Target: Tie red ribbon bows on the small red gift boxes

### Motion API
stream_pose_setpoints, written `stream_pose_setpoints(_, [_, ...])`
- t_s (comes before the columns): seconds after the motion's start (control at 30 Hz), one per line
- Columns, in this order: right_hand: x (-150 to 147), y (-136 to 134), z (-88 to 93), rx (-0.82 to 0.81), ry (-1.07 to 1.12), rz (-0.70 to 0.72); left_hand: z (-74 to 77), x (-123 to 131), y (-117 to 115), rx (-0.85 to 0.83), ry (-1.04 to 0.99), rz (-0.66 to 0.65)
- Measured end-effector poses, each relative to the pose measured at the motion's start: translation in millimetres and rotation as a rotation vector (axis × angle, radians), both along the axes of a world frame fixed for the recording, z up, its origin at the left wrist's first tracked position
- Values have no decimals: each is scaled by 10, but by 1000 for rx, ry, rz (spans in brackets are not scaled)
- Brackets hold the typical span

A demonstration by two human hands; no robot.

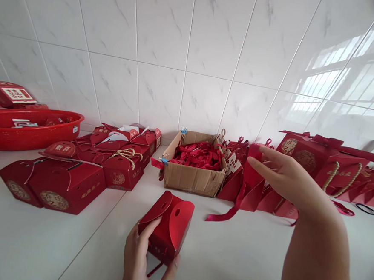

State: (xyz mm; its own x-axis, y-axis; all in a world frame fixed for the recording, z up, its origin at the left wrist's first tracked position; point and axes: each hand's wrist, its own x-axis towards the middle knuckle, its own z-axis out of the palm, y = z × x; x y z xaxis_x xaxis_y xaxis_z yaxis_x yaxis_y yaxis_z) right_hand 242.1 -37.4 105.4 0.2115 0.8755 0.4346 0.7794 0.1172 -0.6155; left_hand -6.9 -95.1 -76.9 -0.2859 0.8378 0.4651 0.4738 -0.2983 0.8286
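In the lower middle my left hand (138, 256) is closed around a small red gift box (165, 228), thumb and fingers on opposite sides. The box's rounded top flaps are folded over, and a thin dark red cord hangs beneath it. To the right, my right hand (281, 170) pinches a red ribbon (248, 170) between thumb and forefinger. The ribbon hangs down, and its tail curls onto the white counter. Just left of that hand stands a cardboard box (192, 178) full of loose red ribbons (198, 155).
Finished-looking red gift boxes (71, 187) stand grouped at the left, behind them a red plastic basin (30, 133) with packets. Red bags and boxes (307, 157) line the wall at the right, near a black ring (365, 209). A white tiled wall (162, 36) bounds the counter.
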Motion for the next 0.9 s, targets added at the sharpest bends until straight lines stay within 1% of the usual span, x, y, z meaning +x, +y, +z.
stream_pose_setpoints(0.1, [-53,-78,34,-55,105,188,3,2,-2,-1,0,-2])
stream_pose_setpoints(0.17, [-74,-118,57,-22,149,216,3,4,-4,0,1,1])
stream_pose_setpoints(0.23, [-64,-111,63,-1,152,161,-1,4,-4,9,5,8])
stream_pose_setpoints(0.33, [19,-3,36,-18,98,37,-10,2,0,28,13,19])
stream_pose_setpoints(0.4, [99,92,9,-7,55,-79,-17,1,3,29,18,19])
stream_pose_setpoints(0.47, [165,155,-9,40,39,-206,-21,2,4,28,18,16])
stream_pose_setpoints(0.5, [185,167,-13,54,45,-243,-21,4,3,27,16,13])
stream_pose_setpoints(0.53, [193,163,-13,56,58,-250,-19,6,2,24,14,10])
stream_pose_setpoints(0.6, [175,121,-6,21,106,-185,-13,12,-1,15,7,7])
stream_pose_setpoints(0.77, [25,-45,32,-114,210,116,11,20,-10,-13,-5,-11])
stream_pose_setpoints(0.83, [-10,-91,50,-110,297,280,16,19,-12,-13,-2,-20])
stream_pose_setpoints(0.9, [-5,-115,69,-71,448,472,17,17,-12,-8,6,-22])
